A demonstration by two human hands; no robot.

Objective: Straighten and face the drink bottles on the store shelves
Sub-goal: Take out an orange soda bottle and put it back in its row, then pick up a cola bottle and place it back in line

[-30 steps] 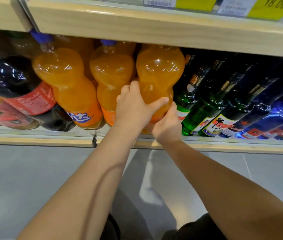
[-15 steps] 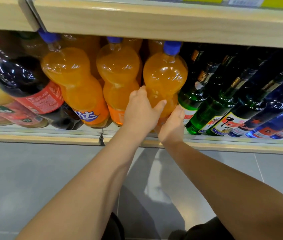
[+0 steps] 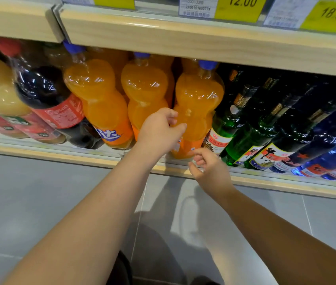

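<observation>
R hand (image 3: pixel 208 169) has let go vs half a sec ago. It then cupped the bottle (image 3: pixel 199 93) on its right side. It's now off, down by the base, fingers loosely curled, holding nothing; can't tell if a fingertip brushes the base. L hand (image 3: pixel 161 130) stays on, fingers and thumb wrapped round the waist. Bottle stands at the shelf (image 3: pixel 60 155) front edge, between mid bottle (image 3: pixel 144 89) and green bottles (image 3: pixel 245 136), blue cap showing, roughly in line w/ its neighbours. Label low down, partly behind L hand, so facing unclear; left bottle (image 3: pixel 99 103) shows its logo for ref. Prob. placement done; L hand likely only needs a small twist, then release.
</observation>
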